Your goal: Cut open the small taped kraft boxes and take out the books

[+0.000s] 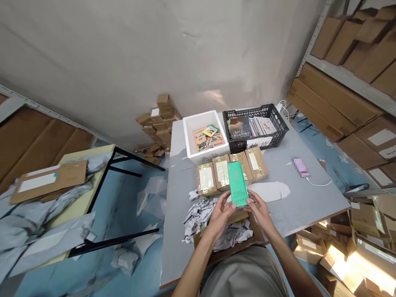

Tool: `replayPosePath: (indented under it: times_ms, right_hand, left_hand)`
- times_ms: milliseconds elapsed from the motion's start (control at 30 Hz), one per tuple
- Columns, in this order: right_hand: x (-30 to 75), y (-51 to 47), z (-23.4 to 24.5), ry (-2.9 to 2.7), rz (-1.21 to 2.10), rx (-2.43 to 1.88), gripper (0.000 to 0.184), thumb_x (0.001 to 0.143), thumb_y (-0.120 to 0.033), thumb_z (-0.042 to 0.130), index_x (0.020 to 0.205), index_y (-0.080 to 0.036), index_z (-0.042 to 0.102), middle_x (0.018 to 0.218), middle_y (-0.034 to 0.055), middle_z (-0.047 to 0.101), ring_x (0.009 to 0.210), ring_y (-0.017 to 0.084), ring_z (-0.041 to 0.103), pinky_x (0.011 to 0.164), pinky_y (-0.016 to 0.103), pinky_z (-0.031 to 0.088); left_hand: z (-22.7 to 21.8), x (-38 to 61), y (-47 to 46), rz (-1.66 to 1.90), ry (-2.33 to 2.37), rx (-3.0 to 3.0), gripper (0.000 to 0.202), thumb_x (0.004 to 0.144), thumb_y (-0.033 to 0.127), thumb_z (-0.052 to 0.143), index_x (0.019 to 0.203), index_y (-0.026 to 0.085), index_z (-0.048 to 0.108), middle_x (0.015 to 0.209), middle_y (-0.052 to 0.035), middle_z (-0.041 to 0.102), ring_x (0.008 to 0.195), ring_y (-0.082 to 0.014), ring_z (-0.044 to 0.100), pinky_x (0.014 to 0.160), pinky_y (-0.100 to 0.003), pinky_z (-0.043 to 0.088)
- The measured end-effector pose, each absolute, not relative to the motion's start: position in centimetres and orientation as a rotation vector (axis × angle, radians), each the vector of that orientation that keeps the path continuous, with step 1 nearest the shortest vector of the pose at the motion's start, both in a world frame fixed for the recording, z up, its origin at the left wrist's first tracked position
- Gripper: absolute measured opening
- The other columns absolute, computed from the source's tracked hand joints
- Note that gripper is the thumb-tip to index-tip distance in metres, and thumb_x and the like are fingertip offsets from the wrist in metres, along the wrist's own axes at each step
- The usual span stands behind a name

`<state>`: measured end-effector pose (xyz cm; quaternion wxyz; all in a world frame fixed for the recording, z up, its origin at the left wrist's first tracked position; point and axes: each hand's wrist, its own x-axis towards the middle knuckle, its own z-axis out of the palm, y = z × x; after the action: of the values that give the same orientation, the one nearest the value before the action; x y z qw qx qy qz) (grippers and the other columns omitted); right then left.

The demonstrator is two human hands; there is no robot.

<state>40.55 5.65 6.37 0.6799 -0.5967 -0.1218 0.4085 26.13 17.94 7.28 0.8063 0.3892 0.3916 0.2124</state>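
Observation:
A slim green box with small print is held between both hands above the table. My left hand grips its lower left edge, and my right hand grips the lower right edge. Right behind it stand several small brown cartons in a row, sealed with tape and bearing white labels. Below my hands, near my body, is an open cardboard box with crumpled paper in it. More shredded grey paper lies on the table left of my left hand.
At the back of the table stand a white foam box with booklets and a black crate of books. A pinkish device with a white cable lies right. Shelves of cartons rise right; a side table holds parcels left.

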Motion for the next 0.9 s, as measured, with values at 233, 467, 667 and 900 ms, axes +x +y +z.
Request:
replayPosePath:
  times_ms: [233,467,667,900]
  right_hand:
    - [50.4,15.3,7.4,-0.378,0.695,-1.362,0.079,0.084,-0.079,0.089,0.139,-0.023,0.085,0.149,0.0171,0.081,0.137,0.041,0.078,0.114,0.062,0.069]
    - [61.0,28.9,10.8,-0.454,0.721,-1.508,0.078,0.095,-0.082,0.069,0.144,-0.021,0.078,0.147,0.0189,0.080,0.134,0.033,0.079,0.111,0.056,0.068]
    - [56.2,19.1,3.9,-0.567,0.856,-1.638,0.083,0.078,-0.083,0.086,0.127,-0.016,0.084,0.145,0.0236,0.081,0.136,0.038,0.077,0.120,0.060,0.062]
    - [47.0,4.5,2.2,-0.766,0.758,-1.829,0.073,0.089,-0.082,0.077,0.123,-0.018,0.086,0.137,0.0222,0.084,0.132,0.038,0.078,0.118,0.063,0.063]
  left_hand:
    - [8.9,37.1,26.2,0.557,0.633,0.829,0.053,0.086,0.033,0.101,0.135,0.031,0.080,0.172,-0.0106,0.062,0.157,-0.0407,0.062,0.127,-0.060,0.058]
    - [14.9,46.3,35.9,0.882,0.767,0.882,0.037,0.082,0.004,0.090,0.115,0.021,0.081,0.146,-0.0154,0.079,0.162,-0.0355,0.058,0.141,-0.053,0.038]
    - [9.8,30.4,30.8,0.979,0.926,1.051,0.026,0.088,0.022,0.092,0.113,0.023,0.086,0.135,-0.0119,0.084,0.147,-0.0340,0.071,0.135,-0.047,0.046]
    - [1.3,9.2,17.5,0.960,1.547,0.966,0.026,0.087,0.032,0.088,0.111,0.022,0.082,0.129,-0.0133,0.083,0.135,-0.0337,0.074,0.130,-0.049,0.051]
